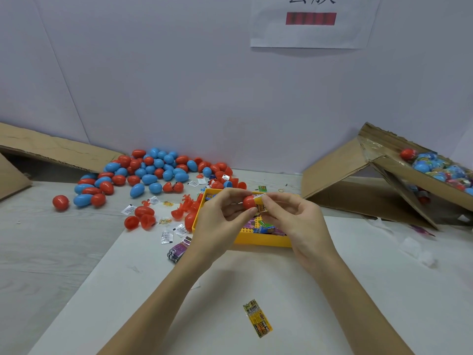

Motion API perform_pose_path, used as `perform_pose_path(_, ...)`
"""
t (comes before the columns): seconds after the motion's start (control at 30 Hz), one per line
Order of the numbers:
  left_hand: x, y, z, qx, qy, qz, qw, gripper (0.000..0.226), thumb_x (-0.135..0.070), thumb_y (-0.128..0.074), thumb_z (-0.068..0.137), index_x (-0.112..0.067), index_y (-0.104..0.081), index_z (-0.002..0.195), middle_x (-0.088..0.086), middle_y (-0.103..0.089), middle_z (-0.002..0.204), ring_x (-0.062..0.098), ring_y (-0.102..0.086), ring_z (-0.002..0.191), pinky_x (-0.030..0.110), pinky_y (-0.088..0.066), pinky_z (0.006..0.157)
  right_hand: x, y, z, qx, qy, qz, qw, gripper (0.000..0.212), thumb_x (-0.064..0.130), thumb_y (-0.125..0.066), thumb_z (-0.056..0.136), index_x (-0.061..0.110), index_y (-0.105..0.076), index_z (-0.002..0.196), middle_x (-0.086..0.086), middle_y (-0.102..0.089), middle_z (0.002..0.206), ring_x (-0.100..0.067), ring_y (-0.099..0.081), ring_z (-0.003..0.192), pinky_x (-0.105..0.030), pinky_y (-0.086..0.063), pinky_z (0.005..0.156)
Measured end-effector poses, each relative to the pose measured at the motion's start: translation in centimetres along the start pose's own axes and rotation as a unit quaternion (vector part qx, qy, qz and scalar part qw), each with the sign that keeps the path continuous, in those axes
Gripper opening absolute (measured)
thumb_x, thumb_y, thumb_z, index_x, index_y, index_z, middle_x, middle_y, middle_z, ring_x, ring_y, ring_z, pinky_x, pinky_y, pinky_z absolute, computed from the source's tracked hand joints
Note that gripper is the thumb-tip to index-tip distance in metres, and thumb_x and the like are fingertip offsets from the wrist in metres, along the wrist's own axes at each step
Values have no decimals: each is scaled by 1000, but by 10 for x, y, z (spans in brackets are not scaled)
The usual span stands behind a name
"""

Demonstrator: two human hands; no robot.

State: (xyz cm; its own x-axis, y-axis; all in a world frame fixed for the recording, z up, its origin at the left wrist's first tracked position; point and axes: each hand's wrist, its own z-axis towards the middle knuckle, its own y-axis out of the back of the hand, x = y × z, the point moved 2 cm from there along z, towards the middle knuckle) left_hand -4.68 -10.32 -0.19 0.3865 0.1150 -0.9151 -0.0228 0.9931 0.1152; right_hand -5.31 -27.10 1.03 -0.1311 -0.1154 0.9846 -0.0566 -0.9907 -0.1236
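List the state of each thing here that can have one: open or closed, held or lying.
left hand, pinches the red egg half
right hand, pinches the yellow packet
yellow tray, holds packets
egg pile, mostly closed
cardboard box, tilted, open, holds wrapped eggs
loose packet, lying flat

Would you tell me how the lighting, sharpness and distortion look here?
Head view: soft, even light, faint shadows on the white sheet; wide-angle distortion slants the wall seam at left; the red capsule is fairly sharp, the wall sign slightly blurred.
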Motion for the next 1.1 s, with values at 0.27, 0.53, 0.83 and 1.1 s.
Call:
perform_pose_path(0.27, 0, 0, 1, -5, -2, 8, 1000, 35, -13, -80, 86, -19, -72, 120, -11, -77, 105, 4, -73, 99, 17, -57, 82, 0, -2, -1, -19, 64, -56, 996, 27, 10, -79, 88, 17, -74, 113, 2, -79, 104, -10, -74, 101, -28, -60, 88)
perform_pose_path(0.53, -1, 1, 0, 2, -9, 9, 1000, 37, -12, -78, 89, -15, -72, 125, -8, -77, 108, 6, -73, 101, 23, -59, 87, 0, -2, -2, -8, 81, -66, 995, 25, 9, -78, 88, 21, -75, 110, 7, -79, 103, -6, -74, 101, -24, -60, 88)
perform_pose_path(0.83, -8, -2, -3, -12, -115, 86, 990, 53, -19, -79, 87, -16, -64, 137, 1, -64, 120, 17, -68, 109, 35, -57, 96, -2, -6, -3, 15, -28, 66, 997, 33, 19, -81, 80, 17, -73, 112, -1, -79, 107, -16, -74, 106, -32, -59, 93)
perform_pose_path(1.1, -10, -4, -5, -50, -222, 167, 959, 43, -9, -73, 93, -10, -63, 135, -3, -66, 126, 8, -63, 116, 28, -55, 97, 2, -14, -7, 40, -136, 272, 952, 35, 4, -72, 88, -1, -65, 122, -19, -74, 118, -24, -74, 107, -30, -60, 90)
